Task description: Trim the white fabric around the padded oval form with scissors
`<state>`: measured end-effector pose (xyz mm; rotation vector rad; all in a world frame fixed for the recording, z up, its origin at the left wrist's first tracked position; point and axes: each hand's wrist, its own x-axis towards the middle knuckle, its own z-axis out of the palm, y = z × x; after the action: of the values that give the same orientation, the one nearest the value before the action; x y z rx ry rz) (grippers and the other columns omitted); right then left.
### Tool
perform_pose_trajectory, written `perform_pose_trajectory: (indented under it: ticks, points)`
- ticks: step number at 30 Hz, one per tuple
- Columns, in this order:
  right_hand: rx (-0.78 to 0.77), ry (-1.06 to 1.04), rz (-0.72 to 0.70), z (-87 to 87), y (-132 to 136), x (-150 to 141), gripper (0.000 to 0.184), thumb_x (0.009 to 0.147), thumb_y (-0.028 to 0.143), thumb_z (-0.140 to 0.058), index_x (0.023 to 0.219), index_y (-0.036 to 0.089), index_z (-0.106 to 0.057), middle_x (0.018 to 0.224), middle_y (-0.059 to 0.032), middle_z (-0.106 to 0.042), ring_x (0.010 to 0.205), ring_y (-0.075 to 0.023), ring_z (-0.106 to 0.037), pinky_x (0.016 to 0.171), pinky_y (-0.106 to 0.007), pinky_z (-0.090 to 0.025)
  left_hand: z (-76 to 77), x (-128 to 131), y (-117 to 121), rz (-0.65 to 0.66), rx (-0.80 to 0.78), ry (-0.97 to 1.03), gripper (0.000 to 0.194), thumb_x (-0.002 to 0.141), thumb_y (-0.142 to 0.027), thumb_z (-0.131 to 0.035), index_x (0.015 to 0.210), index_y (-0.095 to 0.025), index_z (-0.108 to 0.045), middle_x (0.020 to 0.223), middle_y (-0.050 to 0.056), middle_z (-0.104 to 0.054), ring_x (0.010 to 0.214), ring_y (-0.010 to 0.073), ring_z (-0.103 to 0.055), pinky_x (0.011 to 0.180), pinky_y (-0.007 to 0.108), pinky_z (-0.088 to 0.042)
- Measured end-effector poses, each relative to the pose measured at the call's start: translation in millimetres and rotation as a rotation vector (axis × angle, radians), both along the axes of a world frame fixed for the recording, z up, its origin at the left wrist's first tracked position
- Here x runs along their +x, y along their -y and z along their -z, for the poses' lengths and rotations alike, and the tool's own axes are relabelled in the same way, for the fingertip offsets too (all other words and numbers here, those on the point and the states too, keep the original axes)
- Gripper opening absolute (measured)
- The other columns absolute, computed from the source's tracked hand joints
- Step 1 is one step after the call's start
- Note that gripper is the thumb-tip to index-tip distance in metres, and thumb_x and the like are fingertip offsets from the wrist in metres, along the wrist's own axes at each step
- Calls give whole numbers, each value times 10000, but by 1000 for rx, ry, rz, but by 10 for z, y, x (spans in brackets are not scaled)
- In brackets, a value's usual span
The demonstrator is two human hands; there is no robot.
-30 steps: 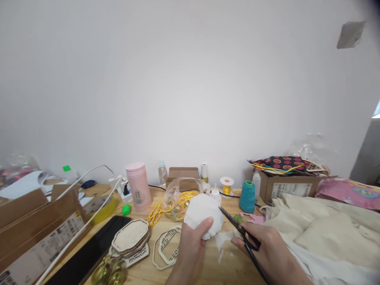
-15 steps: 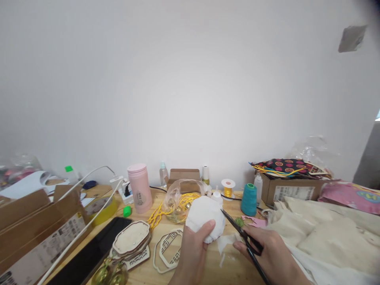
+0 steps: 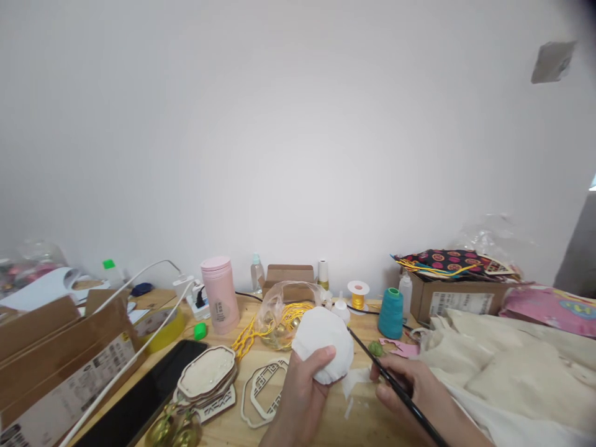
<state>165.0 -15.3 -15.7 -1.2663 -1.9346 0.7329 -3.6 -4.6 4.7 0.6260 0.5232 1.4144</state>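
My left hand (image 3: pixel 300 388) is closed around a round white fabric-covered piece (image 3: pixel 323 343), thumb pressed on its lower front, held just above the wooden table (image 3: pixel 358 422). My right hand (image 3: pixel 414 388) grips black scissors (image 3: pixel 386 379). Their blades are together and point up-left, with the tip at the right edge of the white piece. White fabric scraps (image 3: pixel 354 380) lie on the table between my hands.
Wooden cut-out frames (image 3: pixel 265 391) and a stack of shaped wooden pieces (image 3: pixel 207 375) lie left of my hands. Behind stand a pink tumbler (image 3: pixel 220 295), a bag of yellow cord (image 3: pixel 282 313), a teal thread cone (image 3: pixel 390 313), cardboard boxes (image 3: pixel 459 297) and cream cloth (image 3: pixel 507 366) at right.
The scissors' blades have come together and my right hand has turned so its fingers cover the handles. The white piece has stayed in my left hand.
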Motion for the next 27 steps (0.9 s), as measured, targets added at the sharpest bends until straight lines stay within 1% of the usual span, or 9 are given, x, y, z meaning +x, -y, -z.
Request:
perform_pose_trajectory:
  ticks: [3, 6, 8, 10, 12, 16, 18, 22, 27]
  points:
    - [4, -42, -31, 32, -15, 13, 182, 687, 359, -485, 714, 181, -507, 524, 63, -318, 469, -110, -293, 429, -216, -212, -14, -3, -5, -51, -38, 3, 571, 653, -36, -593, 1184, -201, -460, 774, 22, -696, 672, 132, -619, 560, 215, -487]
    - [34, -49, -44, 36, -24, 30, 260, 709, 419, -461, 776, 173, -511, 555, 52, -343, 478, -120, -320, 433, -221, -233, -31, -5, -15, -114, -65, -8, 631, 652, -37, -600, 1226, -211, -401, 751, 14, -697, 679, 138, -625, 556, 222, -494]
    - [67, 3, -5, 14, -16, 34, 262, 729, 416, -460, 793, 169, -519, 584, 34, -400, 503, -134, -369, 451, -226, -266, -35, -7, -19, -135, -53, -16, 651, 658, -42, -600, 1242, -223, -374, 759, 8, -699, 705, 144, -629, 578, 234, -501]
    - [105, 93, 54, -22, 6, 29, 230, 750, 394, -466, 753, 173, -529, 607, 12, -464, 541, -150, -416, 481, -234, -300, -31, -7, -20, -146, -32, -27, 657, 663, -48, -600, 1248, -229, -363, 781, 9, -699, 731, 150, -631, 601, 242, -505]
    - [151, 188, 88, -60, 36, 17, 237, 767, 392, -467, 661, 185, -510, 605, 2, -496, 557, -157, -433, 500, -240, -316, -20, -6, -17, -147, -10, -36, 654, 665, -54, -604, 1247, -230, -365, 815, 14, -698, 755, 149, -630, 621, 238, -502]
    - [233, 291, 114, -107, 78, 1, 311, 782, 406, -463, 551, 207, -400, 541, 24, -450, 514, -139, -393, 480, -232, -301, 6, -7, -16, -162, -6, -56, 657, 648, -48, -622, 1235, -224, -386, 865, 27, -694, 756, 141, -626, 609, 224, -495]
    - [250, 316, 120, -115, 84, 0, 318, 780, 402, -470, 544, 213, -371, 527, 34, -429, 498, -133, -376, 469, -228, -290, 16, -7, -19, -159, -5, -64, 644, 640, -47, -629, 1222, -212, -408, 872, 36, -693, 754, 142, -625, 616, 229, -497]
    - [255, 327, 130, -119, 78, 6, 314, 781, 406, -474, 556, 215, -368, 525, 40, -424, 487, -130, -378, 468, -225, -290, 20, -1, -26, -137, 26, -68, 592, 637, -50, -632, 1186, -194, -460, 870, 46, -693, 753, 143, -623, 627, 229, -496]
    - [262, 337, 144, -102, 57, 7, 321, 779, 404, -483, 550, 217, -358, 521, 41, -423, 484, -129, -378, 458, -223, -282, 35, 12, -30, -117, 48, -81, 567, 640, -47, -629, 1169, -187, -483, 874, 50, -693, 741, 134, -617, 624, 224, -491]
